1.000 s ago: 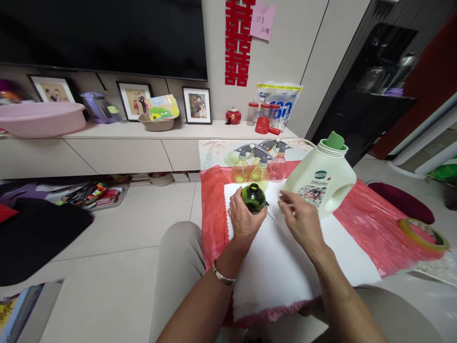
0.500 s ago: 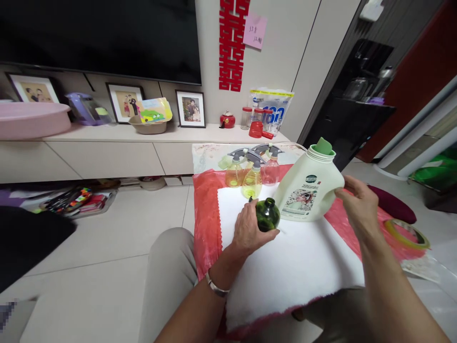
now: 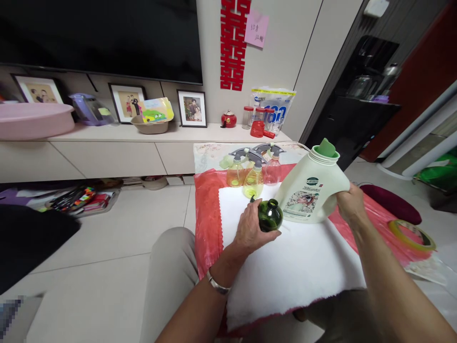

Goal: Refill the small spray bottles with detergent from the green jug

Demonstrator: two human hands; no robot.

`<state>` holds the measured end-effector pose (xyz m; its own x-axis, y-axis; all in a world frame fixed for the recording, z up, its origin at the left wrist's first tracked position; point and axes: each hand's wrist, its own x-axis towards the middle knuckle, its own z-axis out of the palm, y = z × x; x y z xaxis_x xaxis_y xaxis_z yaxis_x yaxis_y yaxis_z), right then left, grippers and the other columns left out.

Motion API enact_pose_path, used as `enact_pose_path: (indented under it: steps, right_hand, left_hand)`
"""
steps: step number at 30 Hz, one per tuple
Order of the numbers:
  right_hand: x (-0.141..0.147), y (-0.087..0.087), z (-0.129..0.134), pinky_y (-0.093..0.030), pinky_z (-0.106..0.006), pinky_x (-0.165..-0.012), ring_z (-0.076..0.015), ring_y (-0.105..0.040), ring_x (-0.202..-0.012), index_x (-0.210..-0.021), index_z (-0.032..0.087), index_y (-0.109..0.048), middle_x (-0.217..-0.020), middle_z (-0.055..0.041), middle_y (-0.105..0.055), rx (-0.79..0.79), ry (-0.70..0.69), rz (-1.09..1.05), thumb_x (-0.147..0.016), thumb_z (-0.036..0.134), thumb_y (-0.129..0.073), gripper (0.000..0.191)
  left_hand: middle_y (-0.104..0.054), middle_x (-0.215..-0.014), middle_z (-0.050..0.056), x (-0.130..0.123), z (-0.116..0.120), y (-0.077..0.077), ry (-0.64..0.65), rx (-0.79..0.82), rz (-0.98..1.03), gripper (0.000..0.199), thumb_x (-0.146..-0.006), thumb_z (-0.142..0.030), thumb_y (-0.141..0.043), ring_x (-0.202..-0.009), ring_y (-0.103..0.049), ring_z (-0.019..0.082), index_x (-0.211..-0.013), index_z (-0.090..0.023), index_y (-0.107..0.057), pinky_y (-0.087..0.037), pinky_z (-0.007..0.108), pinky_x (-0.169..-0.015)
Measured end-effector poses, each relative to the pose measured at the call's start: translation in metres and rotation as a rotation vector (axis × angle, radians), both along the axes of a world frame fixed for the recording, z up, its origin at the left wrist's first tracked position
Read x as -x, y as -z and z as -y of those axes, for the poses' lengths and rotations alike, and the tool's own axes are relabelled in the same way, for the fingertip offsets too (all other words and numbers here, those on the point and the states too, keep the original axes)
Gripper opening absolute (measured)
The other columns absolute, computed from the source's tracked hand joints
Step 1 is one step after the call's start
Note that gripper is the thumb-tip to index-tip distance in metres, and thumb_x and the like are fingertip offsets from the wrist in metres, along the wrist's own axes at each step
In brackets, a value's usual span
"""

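My left hand (image 3: pixel 253 226) is wrapped round a small, round dark-green bottle (image 3: pixel 270 216) with an uncapped neck. My right hand (image 3: pixel 350 204) grips the handle of a large pale-green detergent jug (image 3: pixel 307 190), its fingers partly hidden behind the handle. The jug stands upright on a white cloth (image 3: pixel 293 267), its mouth uncapped and a green pouring spout showing in it. Behind the green bottle are two yellowish spray bottles (image 3: pixel 253 183) and a pinkish one (image 3: pixel 273 169), all with grey trigger heads.
Red plastic sheeting (image 3: pixel 207 209) covers the table under the cloth. A roll of yellow tape (image 3: pixel 396 228) lies on the right. Behind the table, a low cabinet (image 3: pixel 107 155) carries picture frames, a red pot (image 3: pixel 228 119) and red-lidded jars (image 3: pixel 247 117).
My right hand has closed round the jug's handle, where before it only touched the edge with its fingers. My left hand still holds the green bottle in about the same place.
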<state>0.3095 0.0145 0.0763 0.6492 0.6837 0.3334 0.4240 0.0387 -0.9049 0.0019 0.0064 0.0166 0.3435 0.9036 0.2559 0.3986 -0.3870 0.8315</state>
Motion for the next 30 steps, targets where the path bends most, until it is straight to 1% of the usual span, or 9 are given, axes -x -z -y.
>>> enact_pose_path:
  steps: [3, 5, 9, 12, 16, 22, 25, 28, 30]
  right_hand:
    - [0.005, -0.002, 0.0, -0.04, -0.025, -0.049, -0.0119, -0.049, -0.055, -0.074, 0.016, -0.059, -0.062, -0.0003, -0.057, -0.012, 0.007, -0.036, -0.055, 0.026, -0.056, 0.021]
    - [0.01, -0.005, 0.002, -0.038, -0.025, -0.048, -0.0111, -0.047, -0.053, -0.072, 0.017, -0.057, -0.059, -0.0001, -0.055, -0.02, 0.014, -0.047, -0.054, 0.025, -0.058, 0.02]
    - [0.022, -0.012, 0.012, -0.039, -0.026, -0.05, -0.0111, -0.049, -0.055, -0.077, 0.015, -0.059, -0.062, -0.0025, -0.057, -0.023, 0.037, -0.051, -0.055, 0.024, -0.064, 0.024]
    - [0.03, -0.021, 0.022, -0.04, -0.024, -0.049, -0.0114, -0.05, -0.056, -0.08, 0.014, -0.063, -0.064, -0.001, -0.058, -0.005, 0.061, -0.033, -0.052, 0.027, -0.068, 0.031]
    - [0.034, -0.039, 0.037, -0.041, -0.02, -0.048, -0.0118, -0.052, -0.059, -0.083, 0.013, -0.069, -0.067, -0.0003, -0.061, 0.042, 0.107, 0.027, -0.047, 0.029, -0.068, 0.039]
    - [0.027, -0.075, 0.064, -0.04, -0.019, -0.046, -0.0132, -0.052, -0.06, -0.086, 0.015, -0.072, -0.069, -0.0009, -0.062, 0.112, 0.189, 0.137, -0.045, 0.03, -0.065, 0.044]
    - [0.022, -0.089, 0.076, -0.041, -0.02, -0.049, -0.0136, -0.052, -0.063, -0.092, 0.018, -0.073, -0.074, -0.0005, -0.062, 0.193, 0.229, 0.238, -0.045, 0.034, -0.066, 0.05]
    - [0.019, -0.099, 0.086, -0.038, -0.021, -0.051, -0.0154, -0.052, -0.067, -0.093, 0.02, -0.072, -0.074, -0.0002, -0.06, 0.334, 0.26, 0.38, -0.045, 0.038, -0.061, 0.052]
    - [0.019, -0.104, 0.091, -0.037, -0.023, -0.052, -0.0171, -0.053, -0.067, -0.093, 0.021, -0.07, -0.073, -0.0003, -0.06, 0.429, 0.25, 0.468, -0.045, 0.04, -0.058, 0.053]
  left_hand:
    - [-0.055, -0.137, 0.016, 0.0, -0.001, 0.001, 0.012, -0.005, 0.014, 0.099, -0.06, -0.035, -0.086, -0.132, -0.053, 0.038, -0.144, -0.019, -0.036, -0.042, 0.055, -0.113]
    - [-0.054, -0.138, 0.016, 0.001, -0.002, 0.002, 0.024, -0.011, 0.021, 0.1, -0.06, -0.035, -0.086, -0.133, -0.053, 0.037, -0.144, -0.019, -0.035, -0.041, 0.055, -0.114]
    - [-0.053, -0.139, 0.016, 0.001, -0.004, 0.004, 0.041, -0.014, 0.03, 0.101, -0.059, -0.034, -0.088, -0.132, -0.052, 0.038, -0.144, -0.019, -0.035, -0.041, 0.055, -0.114]
    - [-0.053, -0.138, 0.016, 0.001, -0.005, 0.005, 0.058, -0.018, 0.038, 0.102, -0.058, -0.035, -0.088, -0.131, -0.053, 0.038, -0.143, -0.018, -0.036, -0.042, 0.056, -0.112]
    - [-0.053, -0.137, 0.017, 0.002, -0.005, 0.004, 0.069, -0.019, 0.039, 0.103, -0.058, -0.036, -0.088, -0.13, -0.052, 0.038, -0.143, -0.016, -0.035, -0.042, 0.055, -0.112]
    - [-0.054, -0.135, 0.017, 0.001, -0.004, 0.004, 0.061, -0.026, 0.039, 0.103, -0.058, -0.035, -0.088, -0.127, -0.054, 0.038, -0.143, -0.016, -0.035, -0.043, 0.055, -0.11]
    - [-0.053, -0.136, 0.018, 0.001, -0.005, 0.005, 0.065, -0.026, 0.046, 0.103, -0.058, -0.035, -0.089, -0.128, -0.053, 0.039, -0.144, -0.016, -0.035, -0.043, 0.057, -0.11]
    - [-0.052, -0.137, 0.019, 0.001, -0.005, 0.005, 0.069, -0.023, 0.049, 0.104, -0.058, -0.035, -0.089, -0.129, -0.053, 0.039, -0.144, -0.015, -0.035, -0.042, 0.057, -0.11]
    - [-0.053, -0.137, 0.018, 0.001, -0.005, 0.004, 0.071, -0.025, 0.047, 0.104, -0.058, -0.035, -0.09, -0.129, -0.053, 0.039, -0.144, -0.015, -0.035, -0.042, 0.057, -0.11]
